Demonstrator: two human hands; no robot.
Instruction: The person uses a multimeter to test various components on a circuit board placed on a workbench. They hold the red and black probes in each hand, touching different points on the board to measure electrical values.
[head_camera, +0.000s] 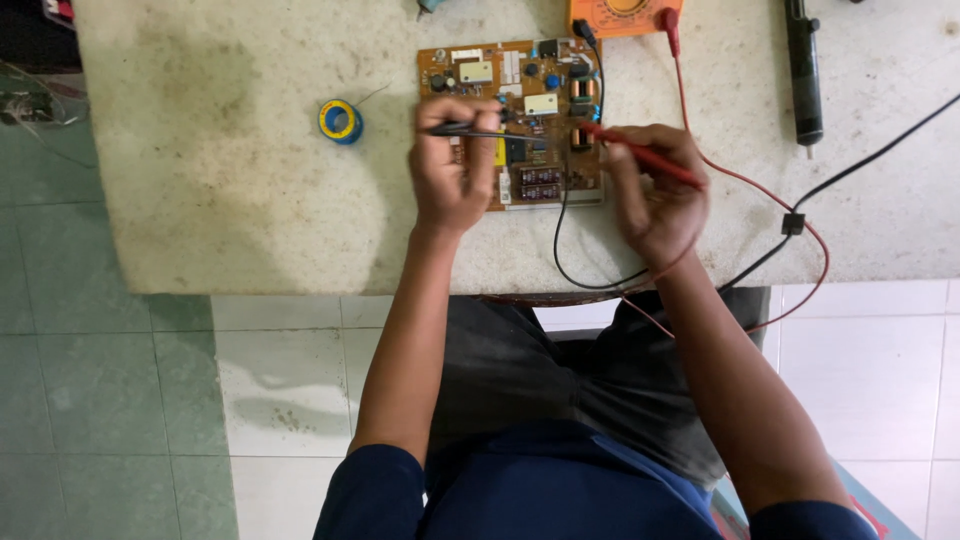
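Note:
A brown circuit board (520, 75) with several components lies on the worn white tabletop (230, 180). My left hand (452, 170) rests over the board's left side and grips a black test probe (480, 130), its tip pointing right at the board's middle. My right hand (655, 190) grips a red test probe (640, 155), its tip touching the board's right part. Red and black leads run from the probes toward an orange multimeter (625, 15) at the table's far edge.
A blue and yellow spool of solder wire (340, 121) sits left of the board. A black desoldering pump (803, 70) lies at the far right, with a black cable (870, 160) crossing the table. Green and white floor tiles lie below the table's edge.

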